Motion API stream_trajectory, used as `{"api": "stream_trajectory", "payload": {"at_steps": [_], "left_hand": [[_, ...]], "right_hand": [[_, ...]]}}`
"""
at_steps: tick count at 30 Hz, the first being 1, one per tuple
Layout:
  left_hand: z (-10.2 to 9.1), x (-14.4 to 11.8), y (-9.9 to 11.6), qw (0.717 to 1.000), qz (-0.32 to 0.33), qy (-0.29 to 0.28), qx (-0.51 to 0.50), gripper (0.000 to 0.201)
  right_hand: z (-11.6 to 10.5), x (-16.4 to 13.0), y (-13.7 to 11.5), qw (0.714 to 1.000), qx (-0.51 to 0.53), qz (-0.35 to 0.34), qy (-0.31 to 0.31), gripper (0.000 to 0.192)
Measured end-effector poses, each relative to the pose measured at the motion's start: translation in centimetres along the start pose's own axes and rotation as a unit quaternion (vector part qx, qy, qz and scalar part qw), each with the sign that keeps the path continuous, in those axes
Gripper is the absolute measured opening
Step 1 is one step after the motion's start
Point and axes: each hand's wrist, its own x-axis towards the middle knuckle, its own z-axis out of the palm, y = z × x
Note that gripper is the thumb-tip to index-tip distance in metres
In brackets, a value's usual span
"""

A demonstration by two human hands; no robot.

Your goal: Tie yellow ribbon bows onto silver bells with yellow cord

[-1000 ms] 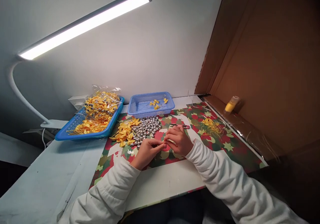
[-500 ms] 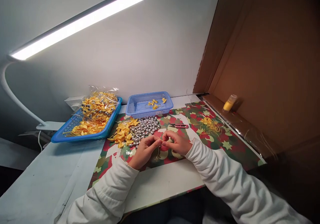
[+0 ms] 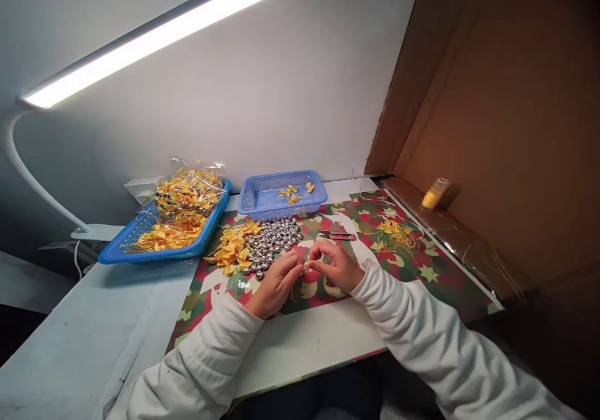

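A lit lamp bar (image 3: 154,35) slants over the far left, its white neck curving down to a base on the surface (image 3: 84,332). Below it a large blue tray (image 3: 140,252) holds a clear bag of yellow bows and silver bells (image 3: 185,201). Next to the tray, on a red and green patterned mat (image 3: 435,273), a loose pile of yellow bows (image 3: 233,248) lies touching a heap of silver bells (image 3: 274,239). Behind them a small blue basket (image 3: 267,206) contains a few yellow pieces.

The left hand (image 3: 274,285) rests on the mat just beside the bells, its fingers pinched nearly closed on a small pale piece (image 3: 305,264) at the middle of the mat. The right hand (image 3: 335,267) meets it from the other side, fingers curled and also pinching that piece; what the piece is cannot be told at this size. Both arms wear white sleeves.

Just behind the right hand lie pink-handled snips (image 3: 338,236). Farther right sits a tangle of yellow threads (image 3: 396,232), and a small yellow bottle (image 3: 434,194) stands by the brown cardboard wall (image 3: 506,126).
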Motion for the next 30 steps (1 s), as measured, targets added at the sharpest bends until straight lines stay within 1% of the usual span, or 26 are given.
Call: {"api": "stream_trajectory", "payload": {"at_steps": [8,14,20,24,30], "left_hand": [[0.02,0.05,0.14,1.000,0.012,-0.025,0.010,0.035],[0.10,-0.09,-0.07,0.999,-0.003,-0.041,-0.019,0.032],[0.22,-0.13,0.25,0.994,-0.040,-0.031,-0.093,0.031],[0.28,-0.11,0.69,0.987,-0.071,-0.027,-0.144,0.026],[0.39,-0.06,0.86,0.966,-0.116,-0.029,-0.227,0.020]], "right_hand": [[0.00,0.09,-0.24,0.996,0.069,0.045,-0.041,0.035],[0.05,0.12,-0.22,0.992,0.095,0.072,-0.045,0.036],[0.13,0.08,-0.14,0.988,0.117,0.090,-0.051,0.039],[0.16,0.05,-0.39,0.984,0.140,0.098,-0.047,0.038],[0.18,-0.04,-0.38,0.990,0.114,0.071,-0.039,0.035]]}}
